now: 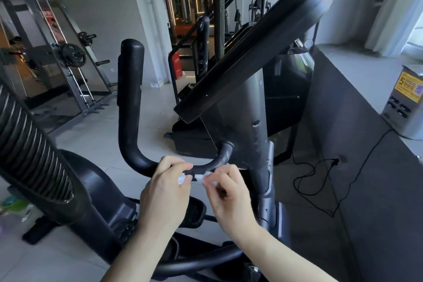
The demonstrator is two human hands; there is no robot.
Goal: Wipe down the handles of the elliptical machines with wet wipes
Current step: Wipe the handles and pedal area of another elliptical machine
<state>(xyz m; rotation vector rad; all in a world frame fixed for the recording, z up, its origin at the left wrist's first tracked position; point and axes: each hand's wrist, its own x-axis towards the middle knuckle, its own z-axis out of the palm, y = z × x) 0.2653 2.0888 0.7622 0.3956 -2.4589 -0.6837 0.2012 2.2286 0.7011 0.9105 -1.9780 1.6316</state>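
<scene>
Both hands, left hand (166, 186) and right hand (225, 190), pinch a wipe (183, 178) under the handle (135, 121); wiping it likely calls for sliding along the bar.

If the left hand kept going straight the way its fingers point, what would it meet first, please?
Most likely the curved black handle bar directly beyond the left hand, which pinches a white wet wipe; depth is uncertain.

At frame centre the handle (132, 107) curves from the column (254, 121), with the console (256, 48) above it. Both hands, the left hand (164, 192) and right hand (229, 192), meet under the handle's lower bend, each on the wipe (199, 177). A rack (66, 59) stands upper left; a ledge (370, 144) with a box (405, 103) lies right.
</scene>
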